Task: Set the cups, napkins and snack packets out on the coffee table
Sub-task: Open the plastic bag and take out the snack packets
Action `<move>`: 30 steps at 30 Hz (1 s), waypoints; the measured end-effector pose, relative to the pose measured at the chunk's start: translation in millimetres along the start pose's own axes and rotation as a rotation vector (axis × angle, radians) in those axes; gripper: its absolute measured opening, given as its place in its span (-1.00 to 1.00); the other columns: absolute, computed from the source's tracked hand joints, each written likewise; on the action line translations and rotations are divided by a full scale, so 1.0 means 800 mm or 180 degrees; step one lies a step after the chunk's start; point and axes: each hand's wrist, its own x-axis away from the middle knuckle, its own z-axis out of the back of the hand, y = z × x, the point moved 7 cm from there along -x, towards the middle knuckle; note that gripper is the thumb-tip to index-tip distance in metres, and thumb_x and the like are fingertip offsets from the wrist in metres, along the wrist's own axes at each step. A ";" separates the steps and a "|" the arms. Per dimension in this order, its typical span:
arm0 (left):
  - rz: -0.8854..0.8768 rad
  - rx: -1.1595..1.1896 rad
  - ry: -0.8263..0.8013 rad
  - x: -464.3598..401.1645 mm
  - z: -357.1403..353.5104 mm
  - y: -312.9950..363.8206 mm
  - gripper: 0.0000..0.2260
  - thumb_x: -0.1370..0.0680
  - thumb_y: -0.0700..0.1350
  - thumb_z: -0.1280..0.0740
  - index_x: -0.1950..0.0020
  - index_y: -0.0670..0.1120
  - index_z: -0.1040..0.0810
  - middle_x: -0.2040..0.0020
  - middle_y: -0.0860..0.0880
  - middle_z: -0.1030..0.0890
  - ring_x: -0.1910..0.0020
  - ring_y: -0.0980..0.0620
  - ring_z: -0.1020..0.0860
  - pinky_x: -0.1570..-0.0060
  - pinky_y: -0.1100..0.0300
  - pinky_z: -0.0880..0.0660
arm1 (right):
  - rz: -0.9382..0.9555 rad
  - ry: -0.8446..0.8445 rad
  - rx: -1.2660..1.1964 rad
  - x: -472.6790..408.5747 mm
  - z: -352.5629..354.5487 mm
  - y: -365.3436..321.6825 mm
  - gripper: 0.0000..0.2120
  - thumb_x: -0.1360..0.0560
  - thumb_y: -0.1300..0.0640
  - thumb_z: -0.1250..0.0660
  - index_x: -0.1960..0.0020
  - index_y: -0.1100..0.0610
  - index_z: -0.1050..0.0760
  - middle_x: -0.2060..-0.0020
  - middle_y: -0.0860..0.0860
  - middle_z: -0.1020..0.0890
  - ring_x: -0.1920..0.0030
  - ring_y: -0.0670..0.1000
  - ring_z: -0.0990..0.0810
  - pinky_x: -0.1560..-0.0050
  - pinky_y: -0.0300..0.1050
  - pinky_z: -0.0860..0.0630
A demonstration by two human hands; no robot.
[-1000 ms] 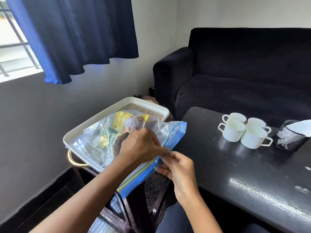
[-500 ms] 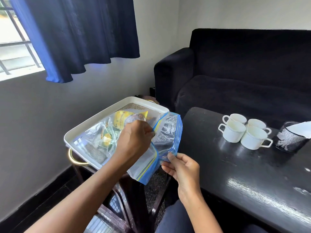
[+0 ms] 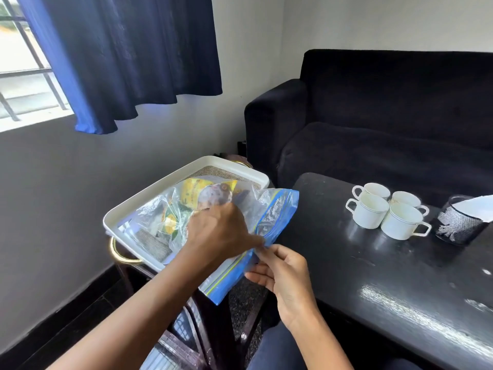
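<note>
A clear zip bag (image 3: 269, 217) with a blue mouth lies over the white tray (image 3: 125, 212), holding yellow snack packets (image 3: 197, 193). My left hand (image 3: 221, 231) pinches the bag's upper edge at the mouth. My right hand (image 3: 282, 273) pinches the lower blue edge just below it. Several white cups (image 3: 386, 214) stand together on the black coffee table (image 3: 373, 276). A black mesh holder (image 3: 458, 225) with white napkins (image 3: 477, 206) stands to the right of the cups.
The tray has gold handles (image 3: 120, 252) and rests on a dark side stand left of the table. A black sofa (image 3: 386, 116) stands behind the table. A dark blue curtain (image 3: 128, 57) hangs at the window on the left.
My left hand came back down from the bag's top to the mouth beside my right hand. The bag's blue edge shifted right, toward the table.
</note>
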 end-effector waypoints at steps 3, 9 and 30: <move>-0.0096 -0.0251 0.0093 0.005 -0.001 0.006 -0.80 -0.39 0.10 -0.39 0.09 0.03 -0.65 0.13 -0.02 -0.67 0.10 -0.09 -0.63 0.18 0.18 -0.47 | 0.0036 0.0053 -0.0014 -0.001 0.006 0.003 -0.90 -0.48 0.31 -0.33 0.20 0.30 -0.50 0.48 0.06 -0.63 0.49 -0.02 -0.61 0.45 -0.24 -0.57; -0.0048 -0.0302 0.0752 -0.001 0.019 -0.005 -0.84 -0.43 -0.08 -0.30 0.07 -0.04 -0.64 0.11 -0.09 -0.66 0.11 -0.19 -0.61 0.25 0.16 -0.43 | 0.0075 0.0266 -0.0020 -0.015 0.032 0.003 -0.91 -0.50 0.31 -0.32 0.09 0.37 -0.49 0.43 0.09 -0.66 0.46 -0.03 -0.64 0.44 -0.25 -0.58; -0.0293 -0.1169 -0.0015 0.032 -0.005 0.020 -0.47 -0.43 0.34 -0.20 -0.21 0.03 -0.53 -0.28 0.04 -0.51 -0.39 -0.05 -0.28 -0.30 -0.08 -0.23 | -0.0028 -0.0141 -0.0369 0.004 0.004 0.008 -0.77 -0.45 0.42 -0.31 -0.08 0.26 -0.43 0.43 0.07 -0.65 0.48 -0.02 -0.60 0.43 -0.18 -0.58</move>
